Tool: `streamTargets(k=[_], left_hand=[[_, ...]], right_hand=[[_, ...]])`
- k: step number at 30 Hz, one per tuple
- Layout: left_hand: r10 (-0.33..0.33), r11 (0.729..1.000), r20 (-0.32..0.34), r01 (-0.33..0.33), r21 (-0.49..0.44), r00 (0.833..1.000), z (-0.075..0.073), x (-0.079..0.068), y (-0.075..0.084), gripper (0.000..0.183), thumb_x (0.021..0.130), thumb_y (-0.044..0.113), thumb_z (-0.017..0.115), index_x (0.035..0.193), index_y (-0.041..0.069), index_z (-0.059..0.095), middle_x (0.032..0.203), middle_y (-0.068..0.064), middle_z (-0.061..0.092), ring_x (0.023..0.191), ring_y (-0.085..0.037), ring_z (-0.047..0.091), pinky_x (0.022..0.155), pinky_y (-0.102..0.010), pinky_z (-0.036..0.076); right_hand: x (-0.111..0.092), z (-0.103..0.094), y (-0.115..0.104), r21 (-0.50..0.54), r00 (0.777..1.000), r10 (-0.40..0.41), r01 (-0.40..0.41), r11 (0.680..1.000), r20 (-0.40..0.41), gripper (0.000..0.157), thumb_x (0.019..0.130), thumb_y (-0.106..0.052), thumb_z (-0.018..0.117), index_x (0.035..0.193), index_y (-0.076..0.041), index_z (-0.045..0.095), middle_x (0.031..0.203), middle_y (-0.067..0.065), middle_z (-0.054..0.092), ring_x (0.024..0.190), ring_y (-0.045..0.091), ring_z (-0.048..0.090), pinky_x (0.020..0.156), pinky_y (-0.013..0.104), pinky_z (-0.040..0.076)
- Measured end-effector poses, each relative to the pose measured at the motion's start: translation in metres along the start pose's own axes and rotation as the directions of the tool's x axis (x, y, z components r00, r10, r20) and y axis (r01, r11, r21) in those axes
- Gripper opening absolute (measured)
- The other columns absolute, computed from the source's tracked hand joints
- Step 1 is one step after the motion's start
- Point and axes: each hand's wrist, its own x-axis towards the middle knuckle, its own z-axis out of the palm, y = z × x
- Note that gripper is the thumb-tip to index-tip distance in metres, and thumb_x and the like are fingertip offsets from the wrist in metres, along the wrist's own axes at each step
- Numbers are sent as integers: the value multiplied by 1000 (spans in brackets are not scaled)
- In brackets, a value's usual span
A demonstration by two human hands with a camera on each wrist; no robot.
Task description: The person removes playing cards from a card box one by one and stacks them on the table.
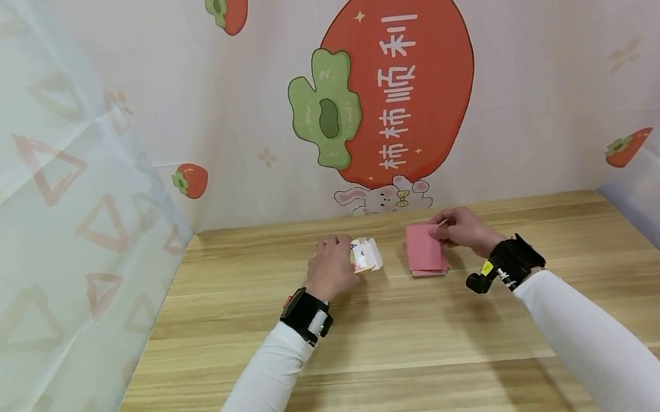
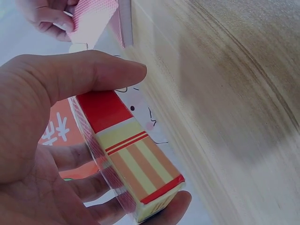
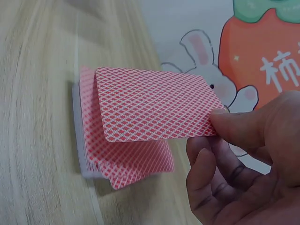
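Observation:
My left hand (image 1: 331,267) grips a small playing-card box (image 2: 133,150) with red, cream and orange stripes. Thumb and fingers wrap its sides in the left wrist view, and its white flap end points right in the head view. To the right, my right hand (image 1: 465,230) pinches one playing card (image 3: 157,105) at its end between thumb and fingers. Its red crosshatched back faces the right wrist camera. Beneath that card lies a deck of cards (image 3: 93,145) on the table, slightly fanned, with one card sticking out askew.
The wooden table (image 1: 390,379) ends at the back against a white cloth (image 1: 517,105) printed with persimmons and a rabbit. Another patterned cloth (image 1: 13,227) hangs along the left side. Each wrist wears a black strapped device (image 1: 515,259).

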Motion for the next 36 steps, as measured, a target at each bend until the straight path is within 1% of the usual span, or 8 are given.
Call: streamTargets(k=[3, 8, 13, 17, 22, 30, 36], left_hand=[[-3, 1000, 4, 3, 2, 1000, 0, 0, 0, 65, 72, 11, 86, 130, 2, 59, 120, -18, 56, 109, -36, 52, 77, -53, 52], [-7, 1000, 11, 7, -1, 1000, 1, 0, -1, 65, 73, 11, 86, 131, 2, 59, 120, -18, 56, 111, -37, 52, 78, -52, 52], [-15, 1000, 18, 15, 1, 1000, 1, 1, -1, 65, 73, 11, 85, 132, 3, 59, 121, -18, 56, 112, -37, 52, 79, -52, 51], [-19, 1000, 20, 19, 6, 1000, 2, 1, -1, 66, 73, 12, 85, 133, 3, 59, 122, -18, 56, 112, -37, 52, 80, -52, 52], [-15, 1000, 23, 15, 13, 1000, 3, 1, -2, 66, 73, 13, 87, 132, 3, 58, 123, -18, 56, 112, -37, 53, 79, -52, 52], [-18, 1000, 27, 18, 2, 999, 2, 1, -1, 66, 73, 12, 87, 132, 3, 59, 122, -18, 56, 113, -38, 52, 79, -52, 52], [-17, 1000, 26, 17, 2, 1000, 4, 2, -2, 67, 73, 13, 88, 132, 3, 58, 122, -18, 56, 115, -38, 52, 78, -52, 53]], right_hand=[[7, 0, 6, -44, 1000, 4, -5, 999, -11, 29, 99, -6, 63, 123, 11, 59, 94, 13, 66, 83, 24, 64, 75, 35, 56], [14, 0, 14, -141, 999, -20, 13, 990, -44, 25, 98, -6, 65, 117, 10, 63, 91, 15, 67, 79, 22, 64, 69, 33, 54], [15, 2, 15, -264, 994, -61, 36, 964, -86, 21, 96, -6, 68, 111, 8, 67, 90, 15, 68, 77, 22, 63, 67, 32, 53], [14, 4, 13, -332, 991, -84, 45, 942, -106, 19, 94, -5, 69, 110, 6, 69, 89, 15, 67, 76, 22, 60, 64, 30, 49], [15, 7, 13, -370, 990, -89, 40, 928, -114, 17, 94, -6, 70, 107, 5, 70, 88, 14, 67, 74, 23, 58, 61, 31, 47], [18, 7, 19, -410, 989, -93, 39, 911, -114, 17, 94, -9, 73, 106, 3, 71, 86, 14, 67, 71, 23, 57, 59, 32, 48], [21, 9, 22, -475, 987, -114, 47, 879, -112, 15, 93, -10, 73, 102, 2, 72, 84, 12, 65, 72, 24, 56, 59, 32, 46]])
